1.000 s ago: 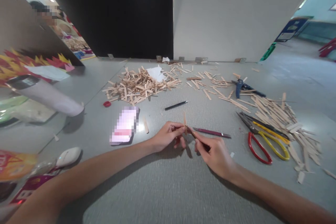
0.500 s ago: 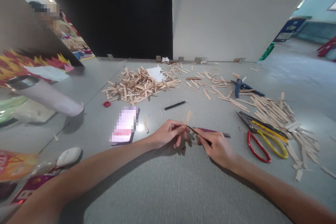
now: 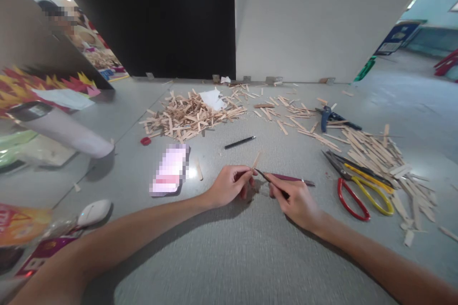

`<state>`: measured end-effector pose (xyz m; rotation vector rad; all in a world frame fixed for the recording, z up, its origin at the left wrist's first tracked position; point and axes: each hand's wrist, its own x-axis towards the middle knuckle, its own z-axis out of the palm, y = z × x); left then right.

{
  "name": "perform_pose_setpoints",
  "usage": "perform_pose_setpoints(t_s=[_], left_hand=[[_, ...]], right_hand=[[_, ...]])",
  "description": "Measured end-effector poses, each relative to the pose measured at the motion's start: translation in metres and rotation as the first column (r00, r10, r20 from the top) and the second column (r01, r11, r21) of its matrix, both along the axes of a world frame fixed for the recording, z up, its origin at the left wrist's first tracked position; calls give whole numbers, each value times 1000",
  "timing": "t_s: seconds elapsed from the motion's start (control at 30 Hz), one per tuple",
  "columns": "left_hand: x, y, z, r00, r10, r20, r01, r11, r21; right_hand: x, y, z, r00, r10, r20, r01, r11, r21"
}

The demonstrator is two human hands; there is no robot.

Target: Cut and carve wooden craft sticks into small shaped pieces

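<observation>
Near the middle of the grey table, my left hand [image 3: 231,185] pinches the lower end of a small wooden stick [image 3: 256,159], which points up and away. Facing it, my right hand [image 3: 294,200] grips a thin dark tool [image 3: 263,175] whose tip reaches the stick at my left fingertips. The tool's exact kind cannot be made out. Behind my right hand lies a dark red tool with a metal end [image 3: 286,177]. A black pen [image 3: 239,143] rests beyond my hands, and a loose wooden stick [image 3: 199,170] lies to their left.
Piled sticks [image 3: 186,116] lie at the back, more sticks [image 3: 372,147] at the right beside red-and-yellow-handled shears [image 3: 352,192] and blue clippers [image 3: 325,118]. A phone [image 3: 171,170], white mouse [image 3: 94,213] and pale cylinder [image 3: 67,131] are at left. Upright panels [image 3: 304,19] stand behind; a person shows far left.
The stick has turned slightly in my left fingers, and that hand has rolled a little, hiding more of its lower fingers. The tool tip in my right hand has shifted slightly left.
</observation>
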<state>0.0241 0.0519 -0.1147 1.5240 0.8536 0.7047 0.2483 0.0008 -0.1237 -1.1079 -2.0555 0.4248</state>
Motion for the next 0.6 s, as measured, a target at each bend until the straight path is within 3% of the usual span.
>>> perform_pose_setpoints(t_s=[0.37, 0.6], left_hand=[[-2, -4, -4, 992, 76, -104, -40, 950, 310], [-1, -3, -7, 990, 65, -122, -20, 942, 335]], right_hand=[[0, 0, -3, 999, 9, 36, -10, 1000, 24], [3, 0, -6, 994, 43, 104, -49, 997, 61]])
